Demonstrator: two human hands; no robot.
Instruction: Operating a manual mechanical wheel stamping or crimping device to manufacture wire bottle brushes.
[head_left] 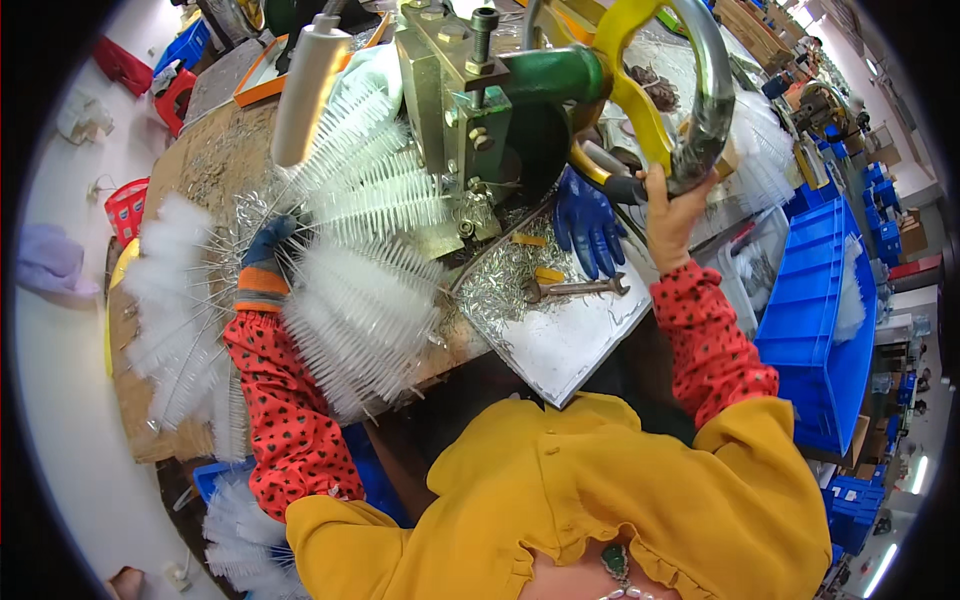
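Note:
My left hand (268, 250), in a blue glove with an orange cuff, is closed among thin wire stems of white bristle brushes (365, 310). The brushes fan out on both sides of it, and its fingertips are partly hidden by the stems. My bare right hand (675, 215) is wrapped round the lower rim of a handwheel (715, 100) with yellow spokes and a silver rim. The wheel is joined by a green shaft to a metal press (450, 90), which stands between my hands. More brushes lie under a lit white tube lamp (305, 90).
A white tray (570, 345) holds metal scraps, an open-ended wrench (575, 288) and a blue glove (590, 222). At the right stands a large blue bin (810, 310). Other brushes (240, 530) hang low at the left. A wooden bench (160, 390) lies under the brushes.

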